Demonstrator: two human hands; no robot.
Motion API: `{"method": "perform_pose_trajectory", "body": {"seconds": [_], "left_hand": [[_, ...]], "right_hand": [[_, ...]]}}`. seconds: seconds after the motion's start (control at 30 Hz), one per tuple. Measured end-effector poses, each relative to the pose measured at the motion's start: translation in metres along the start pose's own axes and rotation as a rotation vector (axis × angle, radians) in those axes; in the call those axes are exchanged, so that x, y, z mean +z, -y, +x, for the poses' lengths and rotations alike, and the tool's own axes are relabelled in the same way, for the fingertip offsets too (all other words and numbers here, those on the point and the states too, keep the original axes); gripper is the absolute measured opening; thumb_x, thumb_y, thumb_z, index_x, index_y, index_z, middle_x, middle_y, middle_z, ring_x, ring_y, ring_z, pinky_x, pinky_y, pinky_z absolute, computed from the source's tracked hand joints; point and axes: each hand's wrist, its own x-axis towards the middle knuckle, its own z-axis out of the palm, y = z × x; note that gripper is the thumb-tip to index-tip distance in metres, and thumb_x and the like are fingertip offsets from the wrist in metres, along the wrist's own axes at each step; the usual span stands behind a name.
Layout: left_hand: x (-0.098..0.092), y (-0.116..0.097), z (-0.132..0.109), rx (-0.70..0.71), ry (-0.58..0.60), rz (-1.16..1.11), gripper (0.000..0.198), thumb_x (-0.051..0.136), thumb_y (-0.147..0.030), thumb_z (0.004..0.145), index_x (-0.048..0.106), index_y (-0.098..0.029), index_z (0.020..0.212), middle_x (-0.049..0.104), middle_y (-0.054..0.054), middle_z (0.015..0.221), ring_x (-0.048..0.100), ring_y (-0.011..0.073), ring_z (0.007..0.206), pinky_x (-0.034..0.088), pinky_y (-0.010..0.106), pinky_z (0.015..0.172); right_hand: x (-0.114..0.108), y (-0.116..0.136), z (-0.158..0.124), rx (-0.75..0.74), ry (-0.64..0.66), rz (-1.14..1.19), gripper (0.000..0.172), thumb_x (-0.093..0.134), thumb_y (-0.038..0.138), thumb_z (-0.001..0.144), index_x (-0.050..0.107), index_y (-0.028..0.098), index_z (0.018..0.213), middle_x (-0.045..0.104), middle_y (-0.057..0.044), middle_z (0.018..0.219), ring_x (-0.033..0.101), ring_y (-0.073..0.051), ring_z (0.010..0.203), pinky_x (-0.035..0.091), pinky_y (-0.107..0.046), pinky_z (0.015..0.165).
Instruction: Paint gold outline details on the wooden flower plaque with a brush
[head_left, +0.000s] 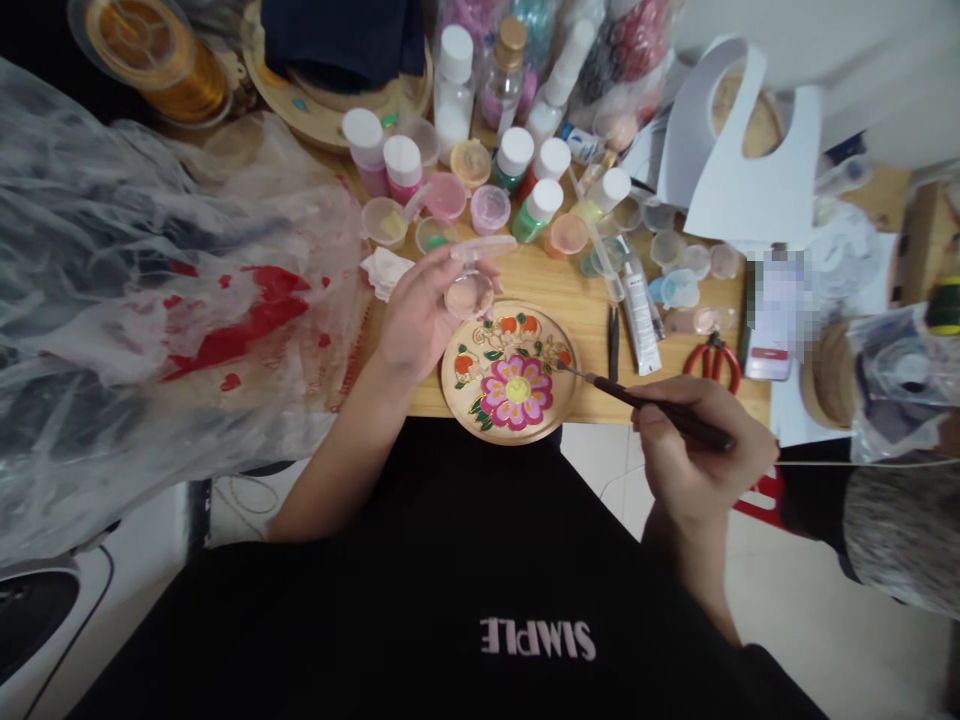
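Note:
My left hand is closed around a small clear plastic cup with its lid flipped up and pale peach-coloured paste or paint inside. Below it, a round wooden plate rests at the table's front edge. A raised pink flower with a yellow centre decorates the plate, along with orange fruits, green leaves and gold outlines. My right hand grips the dark handle of a thin metal-tipped spatula. Its tip is at the plate's right side, near an orange fruit; whether it touches the surface I cannot tell.
White-capped paint bottles and small open cups crowd behind the plate. Tweezers, a white tube, red-handled pliers and a phone lie right. Crumpled plastic sheeting covers the left.

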Motion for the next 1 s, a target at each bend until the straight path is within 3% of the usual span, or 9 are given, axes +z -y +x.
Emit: {"method": "perform_pose_trajectory", "body": {"seconds": [0.3, 0.47, 0.6, 0.7, 0.9, 1.0], "left_hand": [[0.001, 0.001, 0.000, 0.013, -0.031, -0.009, 0.022, 0.053, -0.029, 0.083, 0.070, -0.018, 0.074, 0.066, 0.006, 0.075, 0.056, 0.0147, 0.060, 0.044, 0.032, 0.058], [0.005, -0.003, -0.001, -0.060, -0.120, 0.043, 0.026, 0.048, -0.026, 0.088, 0.065, -0.017, 0.071, 0.063, 0.006, 0.076, 0.055, 0.0133, 0.062, 0.044, 0.030, 0.060], [0.007, -0.003, -0.001, -0.115, -0.185, 0.082, 0.027, 0.050, -0.033, 0.089, 0.064, -0.019, 0.071, 0.062, 0.007, 0.078, 0.058, 0.0161, 0.070, 0.044, 0.031, 0.064], [0.006, -0.003, -0.001, -0.114, -0.170, 0.091, 0.026, 0.054, -0.039, 0.086, 0.064, -0.021, 0.071, 0.062, 0.006, 0.077, 0.058, 0.0171, 0.069, 0.044, 0.033, 0.065], [0.002, -0.005, -0.001, -0.091, -0.118, 0.104, 0.027, 0.058, -0.042, 0.085, 0.063, -0.019, 0.072, 0.064, 0.004, 0.074, 0.056, 0.0126, 0.062, 0.045, 0.029, 0.060], [0.001, -0.005, -0.001, -0.095, -0.140, 0.108, 0.026, 0.058, -0.040, 0.085, 0.063, -0.018, 0.073, 0.065, 0.003, 0.073, 0.056, 0.0109, 0.061, 0.046, 0.025, 0.059]], "right_hand": [[0.000, -0.003, 0.000, 0.002, -0.014, -0.017, 0.017, 0.061, 0.013, 0.074, 0.073, 0.024, 0.080, 0.070, 0.003, 0.072, 0.063, -0.011, 0.059, 0.053, -0.024, 0.050], [0.001, -0.003, 0.001, -0.014, -0.007, 0.018, 0.019, 0.061, 0.011, 0.074, 0.073, 0.024, 0.081, 0.070, 0.004, 0.071, 0.063, -0.010, 0.059, 0.052, -0.022, 0.051], [0.001, -0.002, 0.002, -0.024, -0.012, 0.033, 0.020, 0.061, 0.010, 0.073, 0.073, 0.024, 0.080, 0.070, 0.004, 0.071, 0.063, -0.010, 0.057, 0.051, -0.022, 0.049], [0.002, -0.002, 0.002, -0.006, -0.043, 0.067, 0.019, 0.061, 0.011, 0.071, 0.074, 0.024, 0.078, 0.069, 0.003, 0.069, 0.062, -0.011, 0.055, 0.049, -0.023, 0.047], [0.002, -0.012, 0.008, 0.153, -0.294, 0.376, 0.017, 0.057, 0.009, 0.065, 0.070, 0.020, 0.069, 0.060, 0.004, 0.055, 0.053, -0.010, 0.043, 0.042, -0.024, 0.041], [-0.002, -0.026, 0.010, 0.310, -0.322, 0.636, 0.009, 0.056, 0.016, 0.066, 0.064, 0.019, 0.063, 0.052, 0.004, 0.047, 0.047, -0.009, 0.037, 0.034, -0.022, 0.036]]}}
